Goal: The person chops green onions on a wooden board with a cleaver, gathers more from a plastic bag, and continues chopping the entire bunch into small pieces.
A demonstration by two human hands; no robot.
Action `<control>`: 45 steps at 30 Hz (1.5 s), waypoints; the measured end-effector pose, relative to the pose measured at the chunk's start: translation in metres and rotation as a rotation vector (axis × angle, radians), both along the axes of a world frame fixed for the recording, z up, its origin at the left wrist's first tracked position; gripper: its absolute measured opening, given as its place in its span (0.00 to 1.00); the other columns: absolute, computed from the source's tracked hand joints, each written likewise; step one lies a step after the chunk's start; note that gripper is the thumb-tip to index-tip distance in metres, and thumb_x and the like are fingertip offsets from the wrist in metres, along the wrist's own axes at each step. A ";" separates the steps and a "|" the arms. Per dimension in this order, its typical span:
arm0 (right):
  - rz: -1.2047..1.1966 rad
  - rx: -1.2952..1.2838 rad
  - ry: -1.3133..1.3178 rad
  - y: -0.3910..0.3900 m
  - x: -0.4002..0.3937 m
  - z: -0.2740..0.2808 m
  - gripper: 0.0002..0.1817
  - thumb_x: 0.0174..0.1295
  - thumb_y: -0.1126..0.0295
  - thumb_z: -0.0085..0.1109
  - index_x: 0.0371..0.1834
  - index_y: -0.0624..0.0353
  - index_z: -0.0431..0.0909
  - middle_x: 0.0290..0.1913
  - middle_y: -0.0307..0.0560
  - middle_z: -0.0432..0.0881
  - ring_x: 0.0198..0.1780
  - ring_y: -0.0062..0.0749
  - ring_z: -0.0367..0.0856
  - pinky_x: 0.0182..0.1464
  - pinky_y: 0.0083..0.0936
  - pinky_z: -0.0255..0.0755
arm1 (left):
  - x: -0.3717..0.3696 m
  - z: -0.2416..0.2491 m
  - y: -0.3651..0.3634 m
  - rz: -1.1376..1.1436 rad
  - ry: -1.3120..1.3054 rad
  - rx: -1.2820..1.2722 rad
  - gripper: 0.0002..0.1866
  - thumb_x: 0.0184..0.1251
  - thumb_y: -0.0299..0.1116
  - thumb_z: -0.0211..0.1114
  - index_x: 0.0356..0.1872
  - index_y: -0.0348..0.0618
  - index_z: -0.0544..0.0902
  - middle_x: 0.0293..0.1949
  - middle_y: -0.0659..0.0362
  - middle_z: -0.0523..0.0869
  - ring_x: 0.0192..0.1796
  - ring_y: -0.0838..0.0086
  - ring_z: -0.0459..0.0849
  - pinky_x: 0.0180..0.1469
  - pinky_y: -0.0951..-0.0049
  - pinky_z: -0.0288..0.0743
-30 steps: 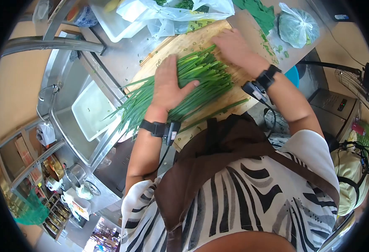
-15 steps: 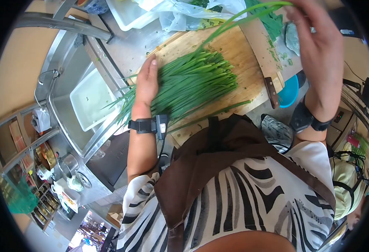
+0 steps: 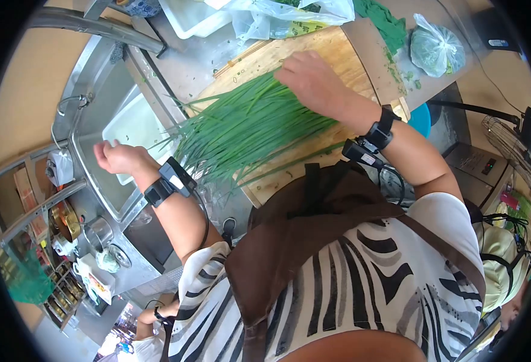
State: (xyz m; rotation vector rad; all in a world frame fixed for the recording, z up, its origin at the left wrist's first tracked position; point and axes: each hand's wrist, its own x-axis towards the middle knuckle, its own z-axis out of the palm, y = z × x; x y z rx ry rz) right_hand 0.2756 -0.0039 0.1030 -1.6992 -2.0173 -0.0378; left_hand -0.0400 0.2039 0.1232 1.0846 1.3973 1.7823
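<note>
A thick bundle of long green Chinese chives (image 3: pixel 247 123) lies across the wooden cutting board (image 3: pixel 329 48), its leafy tips hanging over the left edge. My right hand (image 3: pixel 310 81) is on the stem end at the far side, fingers curled down around chives there; the fingertips are partly hidden. Off to the left, my left hand (image 3: pixel 120 158) is raised above the white tub (image 3: pixel 134 130) in the sink, loosely bent with the thumb apart. I see nothing in it. A few loose stalks lie along the board's near edge.
The steel sink (image 3: pixel 90 142) is at left. Behind the board are a white tray (image 3: pixel 196 21) and a plastic bag (image 3: pixel 265 21). A knotted bag (image 3: pixel 437 48) and green cloth (image 3: pixel 386 24) lie at far right. A blue bucket (image 3: pixel 420 120) stands below. Another person's arm (image 3: pixel 147 320) shows lower left.
My right hand has come from the upper right down to the bundle; the long stalks it held are no longer seen apart. My left hand has left the bundle and swung left over the sink.
</note>
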 end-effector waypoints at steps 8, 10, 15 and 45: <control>-0.128 -0.500 0.376 -0.081 -0.009 0.037 0.12 0.59 0.62 0.59 0.39 0.60 0.77 0.37 0.52 0.80 0.44 0.48 0.78 0.44 0.40 0.70 | 0.142 -0.012 -0.067 -1.199 1.199 0.321 0.36 0.64 0.48 0.63 0.68 0.37 0.65 0.66 0.41 0.69 0.71 0.52 0.64 0.72 0.59 0.56; -0.117 -0.889 0.534 -0.118 -0.010 0.033 0.13 0.60 0.62 0.58 0.36 0.62 0.78 0.35 0.57 0.81 0.39 0.51 0.81 0.42 0.42 0.73 | 0.168 -0.031 -0.077 -1.250 1.267 0.402 0.41 0.60 0.52 0.66 0.68 0.34 0.63 0.66 0.40 0.68 0.71 0.51 0.63 0.71 0.59 0.57; -0.340 -0.952 0.648 -0.167 -0.038 -0.036 0.12 0.60 0.63 0.57 0.30 0.63 0.79 0.28 0.55 0.82 0.34 0.47 0.82 0.39 0.40 0.74 | 0.203 -0.035 -0.089 -1.537 1.350 0.120 0.54 0.49 0.60 0.71 0.68 0.28 0.60 0.66 0.37 0.67 0.69 0.48 0.64 0.69 0.58 0.60; -0.848 -0.572 0.534 -0.153 0.022 -0.017 0.16 0.57 0.63 0.57 0.46 0.60 0.79 0.39 0.55 0.82 0.41 0.50 0.80 0.44 0.38 0.74 | 0.189 -0.056 -0.175 -1.277 1.426 0.202 0.61 0.37 0.45 0.80 0.72 0.35 0.52 0.62 0.40 0.66 0.65 0.49 0.66 0.64 0.53 0.62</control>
